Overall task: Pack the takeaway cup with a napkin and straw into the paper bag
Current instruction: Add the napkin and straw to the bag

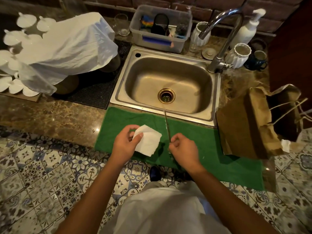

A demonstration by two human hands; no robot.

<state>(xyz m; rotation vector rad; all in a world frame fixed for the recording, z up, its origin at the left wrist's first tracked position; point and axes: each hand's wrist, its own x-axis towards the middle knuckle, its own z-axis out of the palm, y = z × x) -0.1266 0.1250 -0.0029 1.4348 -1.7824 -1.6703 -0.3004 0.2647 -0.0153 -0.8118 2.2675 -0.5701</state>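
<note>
My left hand (125, 142) pinches a folded white napkin (149, 141) over the green towel (211, 149) at the counter's front edge. My right hand (183, 149) grips the lower end of a thin wrapped straw (167, 125), which points up toward the sink. The brown paper bag (244, 125) stands open at the right of the sink, its string handles falling to the right. No takeaway cup shows outside the bag; the bag's inside is dark and hidden.
A steel sink (121, 85) with a tall tap (222, 41) lies ahead. White cloth (67, 48) covers items on a black mat at left. A plastic tub (160, 26), jars and a soap pump line the back. Patterned floor tiles lie below.
</note>
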